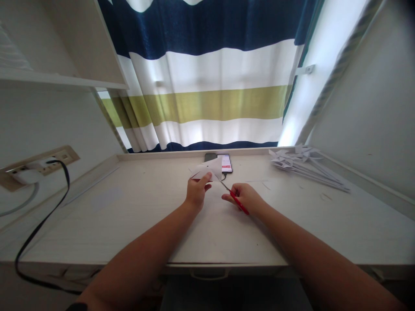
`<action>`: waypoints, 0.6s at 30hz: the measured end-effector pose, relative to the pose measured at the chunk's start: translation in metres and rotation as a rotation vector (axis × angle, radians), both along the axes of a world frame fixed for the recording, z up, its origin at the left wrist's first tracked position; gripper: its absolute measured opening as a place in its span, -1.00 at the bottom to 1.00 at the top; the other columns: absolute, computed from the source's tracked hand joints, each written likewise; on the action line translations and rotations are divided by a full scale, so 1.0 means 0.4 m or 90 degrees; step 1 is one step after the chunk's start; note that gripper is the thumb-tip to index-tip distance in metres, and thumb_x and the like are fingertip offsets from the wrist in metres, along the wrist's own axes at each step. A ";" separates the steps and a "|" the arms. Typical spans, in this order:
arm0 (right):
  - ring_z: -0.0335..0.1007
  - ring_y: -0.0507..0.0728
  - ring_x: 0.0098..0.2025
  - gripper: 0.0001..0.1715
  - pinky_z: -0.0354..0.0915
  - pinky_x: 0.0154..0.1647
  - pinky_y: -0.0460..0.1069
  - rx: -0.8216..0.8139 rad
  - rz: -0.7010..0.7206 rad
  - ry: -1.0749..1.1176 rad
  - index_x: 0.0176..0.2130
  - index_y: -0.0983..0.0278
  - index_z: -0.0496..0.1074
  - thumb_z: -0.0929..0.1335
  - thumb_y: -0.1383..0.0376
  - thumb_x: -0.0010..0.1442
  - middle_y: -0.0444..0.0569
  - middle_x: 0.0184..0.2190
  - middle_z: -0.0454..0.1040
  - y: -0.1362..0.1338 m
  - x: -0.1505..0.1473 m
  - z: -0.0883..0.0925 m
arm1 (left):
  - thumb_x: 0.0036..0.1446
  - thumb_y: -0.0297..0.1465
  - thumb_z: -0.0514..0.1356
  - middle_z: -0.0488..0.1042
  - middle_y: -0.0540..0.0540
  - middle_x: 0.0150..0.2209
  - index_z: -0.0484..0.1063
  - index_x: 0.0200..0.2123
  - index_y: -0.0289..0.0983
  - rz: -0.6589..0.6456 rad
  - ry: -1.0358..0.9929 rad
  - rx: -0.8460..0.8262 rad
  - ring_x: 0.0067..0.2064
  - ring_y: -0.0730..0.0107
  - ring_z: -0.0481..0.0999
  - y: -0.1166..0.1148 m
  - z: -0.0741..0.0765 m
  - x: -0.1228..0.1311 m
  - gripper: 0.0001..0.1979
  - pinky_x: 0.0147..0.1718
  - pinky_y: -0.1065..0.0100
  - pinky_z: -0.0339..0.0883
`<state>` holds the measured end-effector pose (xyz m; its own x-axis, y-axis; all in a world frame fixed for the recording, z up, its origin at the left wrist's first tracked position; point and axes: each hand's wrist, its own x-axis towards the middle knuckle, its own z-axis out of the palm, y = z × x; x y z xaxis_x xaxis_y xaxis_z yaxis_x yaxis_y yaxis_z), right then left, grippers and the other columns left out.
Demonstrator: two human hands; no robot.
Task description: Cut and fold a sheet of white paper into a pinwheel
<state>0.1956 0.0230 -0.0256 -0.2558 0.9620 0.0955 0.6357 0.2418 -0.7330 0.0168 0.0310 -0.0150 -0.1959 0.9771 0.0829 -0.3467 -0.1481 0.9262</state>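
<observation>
My left hand (196,190) is closed on a folded piece of white paper (207,168), holding it up a little above the desk. My right hand (245,198) grips red-handled scissors (234,197). Their thin blades point up and left and reach the paper's lower right edge. Both hands are near the middle of the white desk (129,216), close together.
A phone (225,163) lies behind the paper by the desk's back edge. Several white paper pinwheels on sticks (301,166) lie at the back right. A black cable (48,216) runs from a wall socket (42,165) on the left. A striped curtain (207,86) hangs behind.
</observation>
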 end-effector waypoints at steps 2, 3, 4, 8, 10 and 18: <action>0.23 0.02 -0.63 -0.46 0.10 -0.59 -0.08 0.003 0.000 -0.002 -0.53 0.25 0.30 0.41 -0.15 -0.06 -0.13 -0.66 0.37 0.001 0.000 -0.001 | -0.20 -0.22 0.40 0.53 -0.08 -0.31 0.52 -0.26 -0.30 0.022 0.010 -0.001 -0.33 0.43 0.48 0.003 -0.001 0.000 -0.60 -0.41 0.46 0.30; 0.24 0.02 -0.63 -0.46 0.10 -0.59 -0.08 0.004 0.001 -0.003 -0.53 0.25 0.30 0.41 -0.15 -0.06 -0.13 -0.66 0.37 0.001 0.000 -0.001 | -0.20 -0.22 0.40 0.53 -0.08 -0.31 0.52 -0.27 -0.30 0.031 0.016 0.000 -0.33 0.43 0.48 0.003 -0.001 0.001 -0.60 -0.40 0.46 0.30; 0.24 0.02 -0.62 -0.46 0.11 -0.58 -0.08 0.004 0.003 -0.002 -0.53 0.25 0.30 0.41 -0.15 -0.06 -0.13 -0.66 0.37 0.001 0.001 -0.001 | -0.20 -0.23 0.40 0.54 -0.09 -0.31 0.53 -0.27 -0.31 0.037 0.021 0.002 -0.32 0.43 0.48 0.004 -0.001 0.002 -0.60 -0.39 0.45 0.30; 0.25 0.02 -0.61 -0.45 0.12 -0.57 -0.08 0.002 0.016 0.002 -0.52 0.25 0.31 0.41 -0.16 -0.05 -0.13 -0.64 0.38 -0.003 0.003 0.001 | -0.19 -0.22 0.40 0.54 -0.11 -0.30 0.54 -0.27 -0.33 0.054 0.042 0.017 -0.31 0.40 0.48 0.005 -0.002 0.003 -0.60 -0.37 0.44 0.32; 0.26 0.03 -0.60 -0.45 0.13 -0.57 -0.08 -0.001 0.021 0.005 -0.51 0.25 0.31 0.39 -0.17 -0.04 -0.12 -0.63 0.38 -0.006 0.004 0.002 | -0.18 -0.21 0.40 0.54 -0.12 -0.31 0.55 -0.29 -0.34 0.060 0.052 0.025 -0.32 0.40 0.48 0.007 -0.005 0.003 -0.60 -0.38 0.43 0.32; 0.27 0.03 -0.61 -0.44 0.12 -0.59 -0.08 -0.005 0.013 0.005 -0.51 0.25 0.31 0.38 -0.18 -0.03 -0.12 -0.63 0.39 -0.005 0.002 0.000 | -0.16 -0.22 0.40 0.53 -0.08 -0.41 0.54 -0.35 -0.34 0.047 0.086 0.051 -0.39 0.42 0.46 0.007 -0.015 0.004 -0.66 -0.41 0.42 0.30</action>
